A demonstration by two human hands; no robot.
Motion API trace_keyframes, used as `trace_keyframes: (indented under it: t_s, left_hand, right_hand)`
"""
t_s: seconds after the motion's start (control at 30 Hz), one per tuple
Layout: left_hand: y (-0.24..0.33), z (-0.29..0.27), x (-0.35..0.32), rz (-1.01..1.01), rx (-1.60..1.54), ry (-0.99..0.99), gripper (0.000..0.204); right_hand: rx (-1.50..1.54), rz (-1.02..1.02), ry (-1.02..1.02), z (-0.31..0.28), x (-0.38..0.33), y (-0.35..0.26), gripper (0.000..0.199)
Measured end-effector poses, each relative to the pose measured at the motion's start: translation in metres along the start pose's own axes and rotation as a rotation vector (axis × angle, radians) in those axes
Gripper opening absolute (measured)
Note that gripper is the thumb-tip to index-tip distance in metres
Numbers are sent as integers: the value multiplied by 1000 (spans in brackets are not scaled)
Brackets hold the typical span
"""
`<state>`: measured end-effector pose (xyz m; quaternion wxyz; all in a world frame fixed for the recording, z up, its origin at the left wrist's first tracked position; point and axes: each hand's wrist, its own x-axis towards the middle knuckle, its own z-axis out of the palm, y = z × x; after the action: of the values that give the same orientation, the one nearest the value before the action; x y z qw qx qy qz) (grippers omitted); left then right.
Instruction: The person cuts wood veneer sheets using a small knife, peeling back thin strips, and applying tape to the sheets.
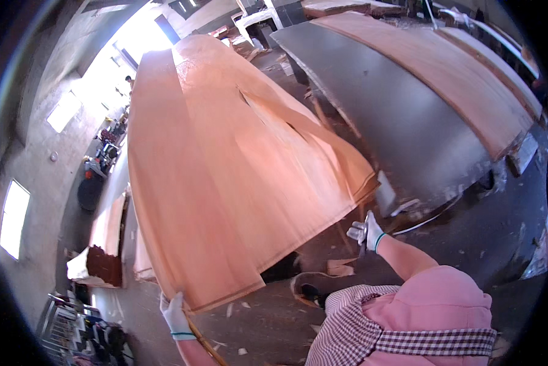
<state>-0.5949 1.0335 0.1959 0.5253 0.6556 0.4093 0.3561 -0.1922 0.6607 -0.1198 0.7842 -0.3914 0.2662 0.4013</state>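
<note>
A long stack of thin orange-brown wood veneer sheets stretches away from me, with a split and a lifted fold along its right part. At its near left corner my left hand, in a white glove with a green cuff, pinches the edge of a veneer sheet. My right hand, gloved the same way, is just off the near right corner with its fingers apart. A small dark shape shows under that hand; I cannot make out what it is. A thin wooden strip runs beside my left wrist.
To the right stands a long table with a dark grey top and more veneer along its far side. Veneer scraps litter the dark floor. A lower stack is at the left, near a metal rack.
</note>
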Motion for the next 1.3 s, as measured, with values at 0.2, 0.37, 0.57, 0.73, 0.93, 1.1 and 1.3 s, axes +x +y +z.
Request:
trace_keyframes:
  t_s: [0.2,0.37,0.57,0.73,0.93,1.1,1.3]
  left_hand:
    - [7,-61,117,79,56,15,28]
    - [14,-94,167,-1,125,31,26]
    - [-66,-143,265,-10,87,-3,29]
    - [-125,-177,346,17,-11,-67,31]
    - [-200,-208,454,-36,-82,-163,30]
    - [-223,-213,524,52,0,-212,27]
    - [-257,-262,554,-26,57,-211,32]
  right_hand:
    - [616,-65,-328,114,78,40,56]
    - [285,-155,121,209,110,66,17]
    - [-47,-626,128,281,108,91,14]
    - [-354,-807,145,360,66,135,12]
    - [-546,-879,161,426,52,230,8]
    - [-428,-721,252,459,65,299,16]
    - [-458,-468,375,499,95,381,15]
